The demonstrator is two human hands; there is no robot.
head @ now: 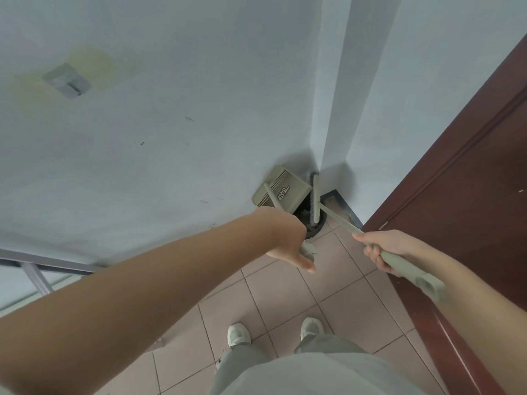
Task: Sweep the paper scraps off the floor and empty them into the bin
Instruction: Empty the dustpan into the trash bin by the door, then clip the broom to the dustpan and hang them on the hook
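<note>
A pale green dustpan [281,189] is tipped up over a dark round bin [312,223] in the wall corner. My left hand [291,246] grips the end of the dustpan's long handle [308,250]. My right hand [385,249] grips the matching broom's handle [410,270]. The broom head [316,199] hangs upright over the bin's mouth, beside the pan. Something pale lies inside the bin; whether it is paper scraps I cannot tell. No scraps show on the floor.
Pale walls meet in a corner right behind the bin. A dark red wooden door [462,195] runs along the right. Beige floor tiles [285,295] lie under my white shoes [239,334]. A metal frame [37,269] stands at the lower left.
</note>
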